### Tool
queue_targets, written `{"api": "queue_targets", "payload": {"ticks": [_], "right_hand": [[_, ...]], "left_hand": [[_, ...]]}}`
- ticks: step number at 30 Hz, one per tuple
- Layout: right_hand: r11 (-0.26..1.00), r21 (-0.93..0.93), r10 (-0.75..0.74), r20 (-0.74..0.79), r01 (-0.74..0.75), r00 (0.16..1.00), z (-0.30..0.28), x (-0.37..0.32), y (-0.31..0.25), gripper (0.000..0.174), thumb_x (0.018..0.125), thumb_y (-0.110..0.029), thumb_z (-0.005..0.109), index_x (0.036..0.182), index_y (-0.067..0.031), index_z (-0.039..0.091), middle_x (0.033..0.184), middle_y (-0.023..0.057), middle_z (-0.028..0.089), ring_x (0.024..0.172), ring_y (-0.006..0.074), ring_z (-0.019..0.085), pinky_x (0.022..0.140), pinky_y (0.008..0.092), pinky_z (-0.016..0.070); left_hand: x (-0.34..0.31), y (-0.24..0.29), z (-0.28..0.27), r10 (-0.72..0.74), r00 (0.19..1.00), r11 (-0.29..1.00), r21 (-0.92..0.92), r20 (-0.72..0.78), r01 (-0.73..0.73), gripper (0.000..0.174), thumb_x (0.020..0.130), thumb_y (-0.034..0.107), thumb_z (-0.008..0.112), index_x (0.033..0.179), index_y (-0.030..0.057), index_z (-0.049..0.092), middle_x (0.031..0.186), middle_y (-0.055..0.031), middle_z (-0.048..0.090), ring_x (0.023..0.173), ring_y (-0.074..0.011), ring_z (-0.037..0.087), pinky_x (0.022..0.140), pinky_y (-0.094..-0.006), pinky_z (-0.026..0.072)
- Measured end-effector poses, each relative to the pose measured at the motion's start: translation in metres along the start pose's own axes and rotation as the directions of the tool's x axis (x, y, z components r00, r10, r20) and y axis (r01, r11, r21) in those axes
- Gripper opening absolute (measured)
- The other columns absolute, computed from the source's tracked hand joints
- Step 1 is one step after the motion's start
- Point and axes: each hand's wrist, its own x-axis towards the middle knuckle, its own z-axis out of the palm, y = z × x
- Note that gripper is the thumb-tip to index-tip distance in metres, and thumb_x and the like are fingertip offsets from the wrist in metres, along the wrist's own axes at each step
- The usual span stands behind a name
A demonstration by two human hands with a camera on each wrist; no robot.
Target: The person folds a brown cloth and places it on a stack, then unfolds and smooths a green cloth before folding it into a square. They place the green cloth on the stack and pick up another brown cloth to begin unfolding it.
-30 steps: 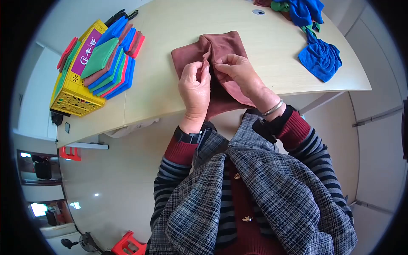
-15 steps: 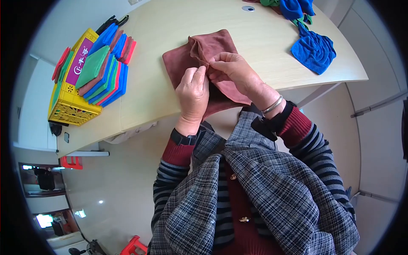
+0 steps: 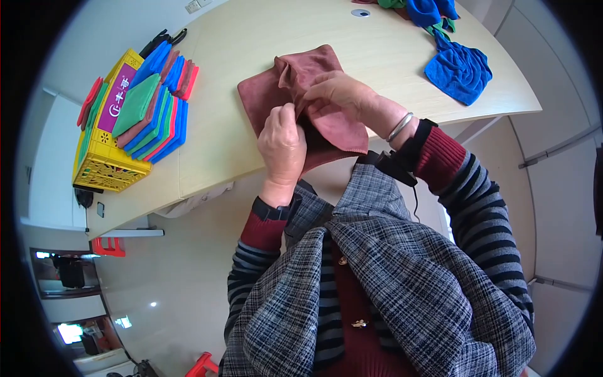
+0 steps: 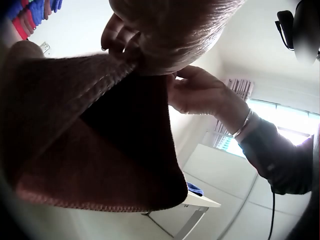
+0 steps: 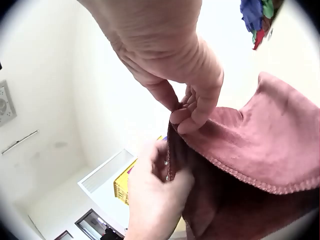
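A brown-red cloth (image 3: 260, 94) lies partly on the table near its front edge, its middle lifted and its lower part hanging over the edge. The left hand (image 3: 282, 147) pinches the raised fold from the left. From the right, the right hand (image 3: 352, 97) pinches the same cloth slightly higher. In the right wrist view the right hand (image 5: 170, 55) holds the stitched edge of the cloth (image 5: 270, 145) between thumb and fingers, just above the left hand (image 5: 157, 195). Seen from the left wrist, the cloth (image 4: 100, 170) hangs below the left hand (image 4: 170, 35).
At the table's left stands a yellow crate (image 3: 116, 166) with folded cloths (image 3: 135, 107) in green, blue, brown and red stacked against it. A crumpled blue cloth (image 3: 458, 72) lies at the right, with more loose cloths (image 3: 433, 9) behind. The table (image 3: 220, 138) has a curved right end.
The right hand has moved a little upward and right along the cloth, and its forearm has swung out. The left hand keeps its pinch, slightly lower in view. The whole view has shifted slightly.
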Motion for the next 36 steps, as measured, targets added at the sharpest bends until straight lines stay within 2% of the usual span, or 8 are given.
{"api": "queue_targets", "payload": {"ticks": [3,10,17,23,26,29,31,36], "right_hand": [[0.936,-0.164,-0.321,-0.036,0.311,0.947,-0.016,0.001,-0.015,0.015,0.091,-0.010,0.066,0.102,0.0002,0.064,0.088,0.0080,0.067,0.075,0.0152,0.067,0.071,0.0271,0.0576],[0.824,-0.255,-0.532,-0.045,0.505,0.846,-0.030,-0.014,-0.073,0.021,0.092,-0.005,0.063,0.113,-0.0016,0.066,0.092,0.0053,0.068,0.079,0.0128,0.066,0.077,0.0248,0.0568],[0.812,-0.076,-0.581,-0.003,0.579,0.814,-0.023,-0.047,-0.120,0.012,0.094,-0.002,0.058,0.101,-0.0022,0.068,0.091,0.0036,0.068,0.078,0.0131,0.066,0.077,0.0254,0.0557],[0.786,-0.035,-0.610,0.115,0.617,0.784,-0.025,-0.062,-0.115,0.014,0.095,-0.003,0.057,0.104,-0.0026,0.068,0.092,0.0036,0.068,0.079,0.0135,0.066,0.078,0.0247,0.0556],[0.647,-0.360,-0.709,0.042,0.673,0.704,-0.026,-0.050,-0.102,0.024,0.093,-0.003,0.062,0.117,-0.0012,0.066,0.097,0.0040,0.068,0.086,0.0117,0.066,0.082,0.0238,0.0559],[0.615,-0.414,-0.715,0.067,0.671,0.696,-0.019,-0.041,-0.097,0.023,0.093,-0.002,0.061,0.115,-0.0006,0.067,0.099,0.0040,0.068,0.090,0.0107,0.066,0.085,0.0242,0.0551],[0.588,-0.435,-0.726,0.090,0.682,0.682,-0.010,-0.040,-0.099,0.022,0.093,-0.002,0.060,0.114,-0.0004,0.067,0.100,0.0041,0.068,0.092,0.0102,0.065,0.086,0.0244,0.0547],[0.476,-0.584,-0.794,0.035,0.658,0.606,0.016,-0.053,-0.102,0.018,0.092,0.002,0.058,0.109,0.0010,0.066,0.098,0.0033,0.067,0.089,0.0090,0.063,0.082,0.0237,0.0527]], "left_hand": [[-0.026,-0.011,-0.020,-0.141,0.986,0.989,0.056,0.087,0.137,0.021,0.077,0.002,0.066,0.098,0.0054,0.060,0.094,-0.0105,0.059,0.079,-0.0354,0.062,0.068,-0.0468,0.0518],[-0.034,-0.072,-0.065,-0.568,0.772,0.821,0.260,0.284,0.508,0.014,0.076,0.003,0.062,0.090,0.0045,0.061,0.081,-0.0157,0.068,0.077,-0.0418,0.065,0.068,-0.0473,0.0516],[0.020,-0.094,-0.113,-0.410,0.899,0.908,0.166,0.153,0.385,0.012,0.076,0.007,0.066,0.087,0.0042,0.063,0.073,-0.0166,0.067,0.070,-0.0364,0.067,0.063,-0.0446,0.0520],[0.012,-0.106,-0.125,-0.436,0.863,0.900,0.138,0.255,0.414,0.012,0.077,0.007,0.067,0.088,0.0036,0.063,0.073,-0.0157,0.067,0.068,-0.0335,0.067,0.061,-0.0415,0.0520],[0.000,-0.118,-0.117,-0.432,0.868,0.901,0.089,0.245,0.424,0.011,0.078,0.004,0.065,0.089,0.0025,0.063,0.070,-0.0144,0.067,0.063,-0.0296,0.068,0.057,-0.0387,0.0520],[-0.007,-0.129,-0.101,-0.674,0.606,0.545,-0.269,0.423,0.794,0.012,0.080,0.000,0.061,0.092,-0.0004,0.063,0.067,-0.0104,0.065,0.056,-0.0211,0.066,0.050,-0.0330,0.0508],[-0.017,-0.126,-0.087,-0.659,0.559,0.480,-0.291,0.503,0.828,0.017,0.082,-0.003,0.056,0.099,-0.0037,0.058,0.072,-0.0106,0.063,0.053,-0.0165,0.063,0.046,-0.0263,0.0496],[-0.052,-0.118,-0.042,-0.628,0.519,0.472,-0.247,0.579,0.846,0.015,0.077,0.005,0.058,0.085,-0.0047,0.067,0.064,-0.0146,0.066,0.055,-0.0211,0.065,0.054,-0.0358,0.0523]]}}
